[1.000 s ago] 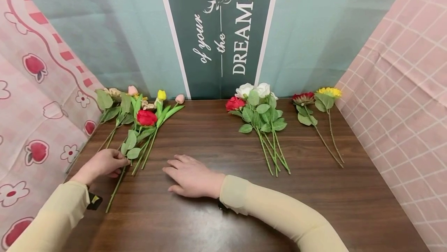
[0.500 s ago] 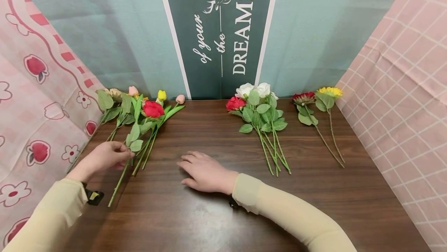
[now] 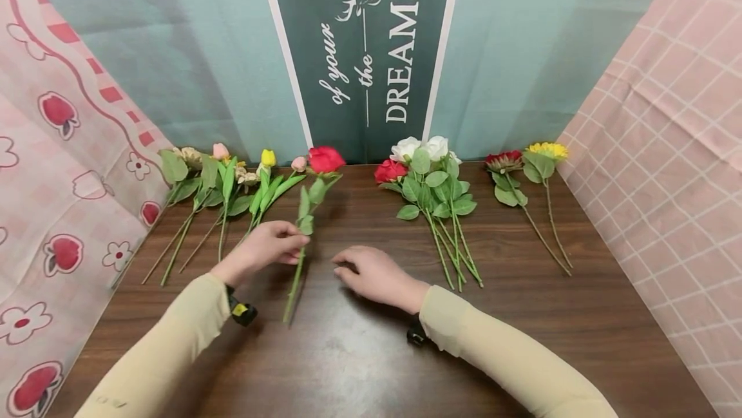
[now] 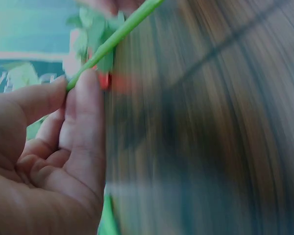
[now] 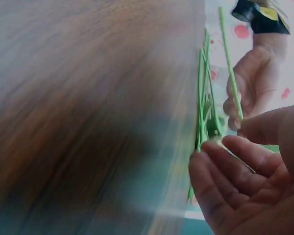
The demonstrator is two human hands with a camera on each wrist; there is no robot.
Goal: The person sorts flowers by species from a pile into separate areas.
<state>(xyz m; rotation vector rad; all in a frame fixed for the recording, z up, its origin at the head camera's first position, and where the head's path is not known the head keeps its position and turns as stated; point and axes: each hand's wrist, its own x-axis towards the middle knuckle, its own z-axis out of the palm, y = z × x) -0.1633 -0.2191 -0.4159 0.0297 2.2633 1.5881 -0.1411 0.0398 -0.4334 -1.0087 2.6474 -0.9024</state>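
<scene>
My left hand [image 3: 263, 249] pinches the green stem [image 4: 118, 38] of a red rose [image 3: 326, 160] between thumb and fingertips. The rose is raised off the table, bloom toward the back, its stem end slanting down toward me. My right hand [image 3: 379, 276] is just to the right of that stem, fingers loosely bent and holding nothing. In the right wrist view, the palm of the right hand [image 5: 250, 181] faces the camera, and my left hand [image 5: 257, 78] with the stem appears beyond it.
Tulips [image 3: 268, 196] and beige flowers [image 3: 189, 156] lie at the back left. White roses [image 3: 436, 149] and another red rose [image 3: 391, 171] form a bunch right of the middle. A dark red flower [image 3: 503, 161] and a yellow sunflower [image 3: 547, 151] lie far right. Fabric walls enclose the table.
My left hand has carried the red rose rightward, away from the left group of flowers, to the middle. My right hand has shifted to the right, and its fingers are now more bent.
</scene>
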